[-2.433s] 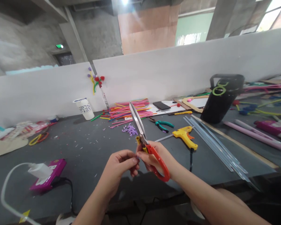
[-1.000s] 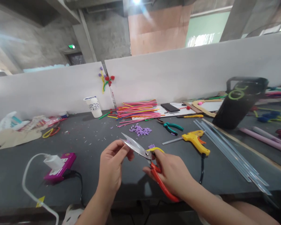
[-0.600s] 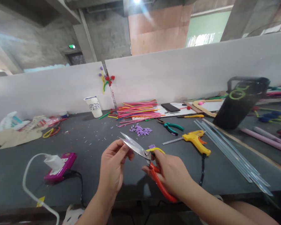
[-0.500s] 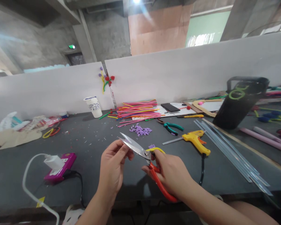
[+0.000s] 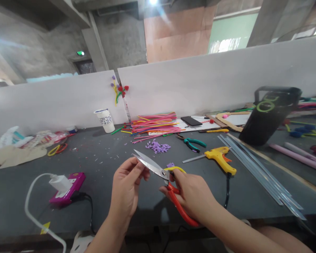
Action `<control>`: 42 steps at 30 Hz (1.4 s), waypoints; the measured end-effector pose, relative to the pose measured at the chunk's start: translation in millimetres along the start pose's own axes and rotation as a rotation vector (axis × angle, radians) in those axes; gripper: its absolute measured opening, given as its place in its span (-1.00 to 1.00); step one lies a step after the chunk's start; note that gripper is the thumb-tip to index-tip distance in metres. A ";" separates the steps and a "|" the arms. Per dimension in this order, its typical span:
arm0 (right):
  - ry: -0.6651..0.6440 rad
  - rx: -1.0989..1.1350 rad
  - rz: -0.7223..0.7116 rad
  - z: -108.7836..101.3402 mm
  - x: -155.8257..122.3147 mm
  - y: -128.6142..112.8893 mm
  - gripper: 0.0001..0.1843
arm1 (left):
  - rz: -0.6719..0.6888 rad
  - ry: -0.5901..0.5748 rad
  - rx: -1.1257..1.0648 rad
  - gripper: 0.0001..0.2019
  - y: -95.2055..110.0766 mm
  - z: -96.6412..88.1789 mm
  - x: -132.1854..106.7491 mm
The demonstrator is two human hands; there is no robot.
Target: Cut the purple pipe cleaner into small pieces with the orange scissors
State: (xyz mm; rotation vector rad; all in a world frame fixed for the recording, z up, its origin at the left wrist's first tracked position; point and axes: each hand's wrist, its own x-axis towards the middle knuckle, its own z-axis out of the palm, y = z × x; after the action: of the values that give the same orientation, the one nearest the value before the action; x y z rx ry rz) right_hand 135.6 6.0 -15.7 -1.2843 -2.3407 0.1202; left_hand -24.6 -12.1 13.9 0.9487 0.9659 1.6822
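My right hand [image 5: 191, 191] is closed around the handles of a pair of scissors [image 5: 152, 166], one handle red and the other yellow. The blades point up and to the left, slightly parted. At their tips, my left hand [image 5: 127, 181] has its thumb and fingers pinched together; whatever is between them is hidden or too small to make out. Just beyond the blades lies a heap of short purple pieces [image 5: 158, 146], and a few more purple bits [image 5: 170, 164] sit behind the scissors.
Pink and coloured pipe cleaners [image 5: 155, 123] lie behind the heap. To the right are pliers [image 5: 193, 143], a yellow glue gun [image 5: 221, 158], clear glue sticks [image 5: 255, 172] and a black bottle [image 5: 271, 116]. A paper cup [image 5: 105, 120] and a magenta power strip [image 5: 68, 189] are on the left.
The scissor blades have closed very slightly at the left fingertips. Both hands otherwise stay in place.
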 end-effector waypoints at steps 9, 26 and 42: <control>0.016 -0.010 0.008 1.0 0.9 -1.2 -0.59 | 0.009 -0.022 -0.036 -0.93 0.3 -1.5 2.1; -0.021 0.016 0.006 -1.1 1.0 -2.3 -0.58 | 0.024 -0.012 -0.078 -0.94 -0.6 -0.6 0.1; -0.071 0.929 0.333 -14.9 14.4 -6.5 -0.86 | -0.011 -0.126 0.436 -0.96 -5.0 2.7 -1.7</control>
State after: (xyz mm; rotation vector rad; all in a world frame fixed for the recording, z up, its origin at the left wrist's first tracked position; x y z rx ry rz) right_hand 130.5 12.0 4.5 -1.1317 -1.6964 1.2051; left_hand -20.0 -12.0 10.1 1.3140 1.2762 1.4068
